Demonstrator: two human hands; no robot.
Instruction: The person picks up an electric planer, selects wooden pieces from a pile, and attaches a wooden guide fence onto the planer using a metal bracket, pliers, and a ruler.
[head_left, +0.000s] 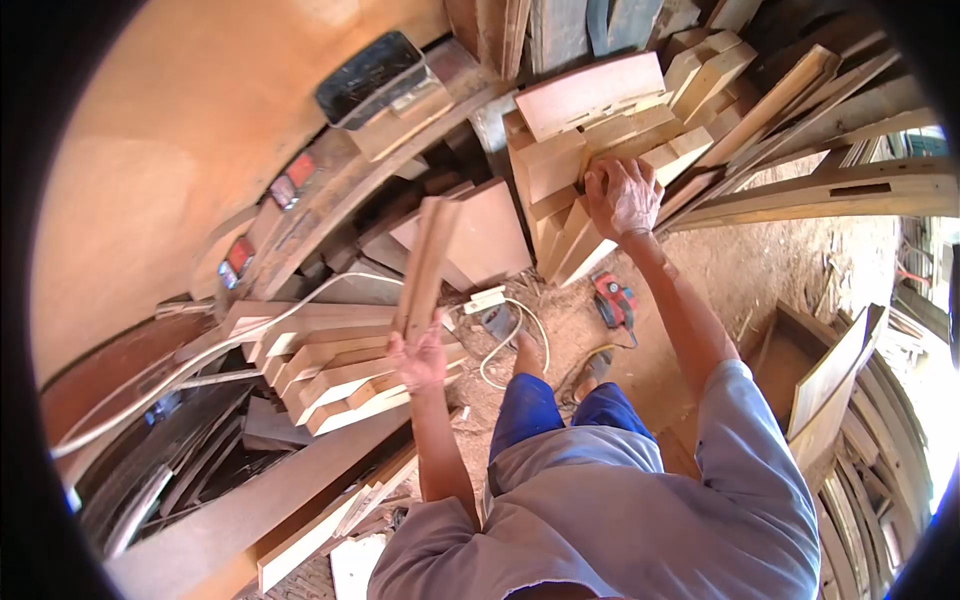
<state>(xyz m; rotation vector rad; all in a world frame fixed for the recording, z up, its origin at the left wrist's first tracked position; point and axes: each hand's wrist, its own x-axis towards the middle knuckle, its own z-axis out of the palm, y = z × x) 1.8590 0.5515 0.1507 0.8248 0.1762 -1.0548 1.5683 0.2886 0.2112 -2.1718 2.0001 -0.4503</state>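
My left hand (pixel 418 358) is closed around the lower end of a narrow wooden board (pixel 430 255), held upright and tilted slightly. Over at the stack of cut wooden pieces (pixel 555 165), my right hand (pixel 625 200) has its fingers bent over the end of a wooden block (pixel 665 158). The fingertips are partly hidden among the pieces. A wide pale board (pixel 592 95) lies on top of that stack. Beside my left hand, another pile of wooden pieces (pixel 335 365) lies in layers.
On the sawdust-covered floor sits a red power tool (pixel 614 300) near my feet. A white cable (pixel 300 300) runs from the left to a power strip (pixel 485 300). A black bin (pixel 372 80) stands on a ledge, and a wooden box (pixel 825 380) is at the right.
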